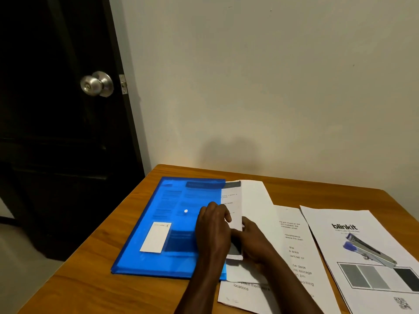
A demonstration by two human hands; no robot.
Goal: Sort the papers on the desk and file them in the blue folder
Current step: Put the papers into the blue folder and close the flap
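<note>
While half inside folder (158,264), paper (232,198) edge.

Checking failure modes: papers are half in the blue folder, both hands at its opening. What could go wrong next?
1. The papers jut from the blue folder, one sheet curling up; pushing may crease or jam them at the opening.
2. The right hand and its arm cross a loose printed sheet, which may get dragged.
3. A stapler sits on the blinkit sheet; pulling that sheet could send it off.
</note>
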